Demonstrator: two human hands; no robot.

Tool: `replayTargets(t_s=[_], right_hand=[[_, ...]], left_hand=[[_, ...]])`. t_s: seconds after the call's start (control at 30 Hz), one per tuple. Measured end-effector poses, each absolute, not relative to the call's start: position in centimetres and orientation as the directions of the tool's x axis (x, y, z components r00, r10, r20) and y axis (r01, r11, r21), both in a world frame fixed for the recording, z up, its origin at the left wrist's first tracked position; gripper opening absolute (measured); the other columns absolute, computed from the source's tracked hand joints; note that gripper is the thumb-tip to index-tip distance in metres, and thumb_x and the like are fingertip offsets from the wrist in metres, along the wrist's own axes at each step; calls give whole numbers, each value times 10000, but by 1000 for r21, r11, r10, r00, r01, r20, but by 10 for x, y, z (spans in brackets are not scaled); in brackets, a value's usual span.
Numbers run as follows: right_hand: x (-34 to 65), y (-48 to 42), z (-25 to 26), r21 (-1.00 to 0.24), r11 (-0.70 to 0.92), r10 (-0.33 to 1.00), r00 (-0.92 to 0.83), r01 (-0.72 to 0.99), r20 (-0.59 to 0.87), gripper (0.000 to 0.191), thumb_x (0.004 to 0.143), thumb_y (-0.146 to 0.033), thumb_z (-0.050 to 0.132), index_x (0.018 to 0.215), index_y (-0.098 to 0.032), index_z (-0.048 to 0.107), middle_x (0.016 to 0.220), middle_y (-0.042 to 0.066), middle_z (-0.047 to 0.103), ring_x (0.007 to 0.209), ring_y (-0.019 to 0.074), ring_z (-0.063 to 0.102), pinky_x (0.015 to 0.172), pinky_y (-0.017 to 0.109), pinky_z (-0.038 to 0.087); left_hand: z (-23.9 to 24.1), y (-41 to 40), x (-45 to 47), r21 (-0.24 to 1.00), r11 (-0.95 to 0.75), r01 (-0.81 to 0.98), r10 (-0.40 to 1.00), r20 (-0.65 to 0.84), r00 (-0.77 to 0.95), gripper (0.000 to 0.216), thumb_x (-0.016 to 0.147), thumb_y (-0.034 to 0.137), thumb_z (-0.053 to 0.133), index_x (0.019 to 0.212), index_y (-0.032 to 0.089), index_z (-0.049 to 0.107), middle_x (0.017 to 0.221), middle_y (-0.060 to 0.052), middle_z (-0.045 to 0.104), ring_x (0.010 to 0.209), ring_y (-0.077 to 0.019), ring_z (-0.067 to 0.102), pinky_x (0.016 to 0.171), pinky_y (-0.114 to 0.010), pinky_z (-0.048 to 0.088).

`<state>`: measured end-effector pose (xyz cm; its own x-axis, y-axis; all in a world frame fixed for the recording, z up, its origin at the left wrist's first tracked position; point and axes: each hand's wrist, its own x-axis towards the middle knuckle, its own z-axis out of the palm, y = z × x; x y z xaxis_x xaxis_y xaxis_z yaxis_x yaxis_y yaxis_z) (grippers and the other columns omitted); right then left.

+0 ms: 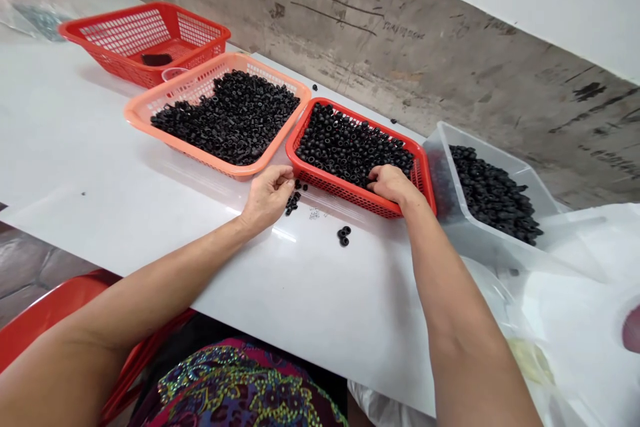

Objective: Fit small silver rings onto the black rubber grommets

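My left hand (267, 197) rests on the white table (100, 147) beside the long side of a red plastic basket (350, 195), its fingers curled. A small scatter of black rubber rings (293, 201) lies under and just past those fingertips. My right hand (393, 185) reaches over the basket's rim, its fingers in the heap of black rings (350, 145). Whether either hand holds any rings is hidden. A few loose rings (343, 235) lie on the table between my hands.
An orange basket (185, 147) of black rings stands left of the red one, and a clear plastic box (440, 173) of rings stands right. A red basket (145, 33) sits farther left. A white plastic bag (575, 293) lies at right, against a concrete wall (400, 33).
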<state>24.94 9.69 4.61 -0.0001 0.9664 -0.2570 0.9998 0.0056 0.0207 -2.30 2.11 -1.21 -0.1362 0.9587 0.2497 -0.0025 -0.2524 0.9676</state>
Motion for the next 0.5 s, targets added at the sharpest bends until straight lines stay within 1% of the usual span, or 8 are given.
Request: replayTargets(t_s=[0.07, 0.1, 0.23, 0.3, 0.37, 0.4, 0.43, 0.5], right_hand=[[252, 97, 44, -25, -24, 970, 18, 999, -241, 199, 736, -157, 614, 890, -156, 739, 816, 75, 714, 758, 192, 643, 694, 260, 469], [253, 96, 44, -70, -39, 975, 22, 997, -222, 186, 733, -154, 618, 871, -156, 742, 800, 66, 713, 753, 188, 640, 701, 260, 470], [255, 90, 42, -332, -98, 993, 68, 938, -99, 176, 719, -135, 622, 849, -143, 740, 757, 44, 705, 719, 168, 624, 717, 274, 480], [254, 87, 43, -506, -144, 989, 131, 850, -62, 189, 729, -121, 603, 871, -126, 726, 741, 47, 698, 667, 150, 610, 684, 279, 488], [253, 84, 44, -683, -178, 981, 185, 708, -64, 182, 740, -108, 590, 881, -120, 704, 714, 45, 684, 615, 130, 597, 634, 268, 492], [252, 84, 44, -752, -185, 978, 196, 633, -76, 168, 743, -101, 590, 875, -122, 693, 701, 40, 675, 601, 122, 596, 610, 258, 491], [252, 83, 45, -800, -188, 976, 199, 570, -88, 149, 743, -94, 594, 859, -125, 681, 688, 34, 664, 596, 116, 598, 591, 246, 488], [252, 84, 46, -851, -193, 975, 195, 489, -109, 106, 734, -82, 613, 815, -130, 661, 667, 22, 642, 598, 110, 609, 568, 227, 483]], left_hand=[[-11, 21, -23, 967, -253, 9, 959, 252, -132, 161, 722, 184, 596, 869, 143, 647, 756, -11, 627, 642, -106, 568, 624, -248, 495], [-10, 20, -23, 966, -258, 17, 957, 258, -129, 152, 721, 183, 596, 859, 144, 646, 754, -10, 624, 639, -104, 561, 619, -246, 489], [-11, 17, -22, 960, -278, 29, 957, 280, -79, 129, 723, 169, 583, 834, 146, 645, 758, -13, 619, 651, -106, 560, 624, -246, 478], [-12, 15, -21, 960, -278, 23, 959, 278, -45, 131, 727, 164, 577, 835, 146, 649, 771, -17, 624, 666, -111, 568, 628, -247, 475], [-13, 14, -21, 959, -282, 34, 959, 283, -24, 135, 730, 163, 579, 837, 148, 659, 787, -22, 628, 666, -113, 563, 616, -244, 464], [-14, 13, -21, 957, -287, 42, 957, 288, -17, 137, 732, 164, 581, 838, 148, 666, 789, -23, 630, 662, -114, 558, 607, -243, 458], [-14, 13, -21, 954, -295, 48, 955, 296, -9, 138, 734, 164, 583, 839, 147, 672, 789, -25, 631, 659, -114, 553, 601, -243, 452], [-15, 12, -21, 949, -312, 47, 950, 312, 3, 138, 739, 162, 585, 838, 143, 680, 783, -27, 633, 656, -114, 548, 594, -243, 446]])
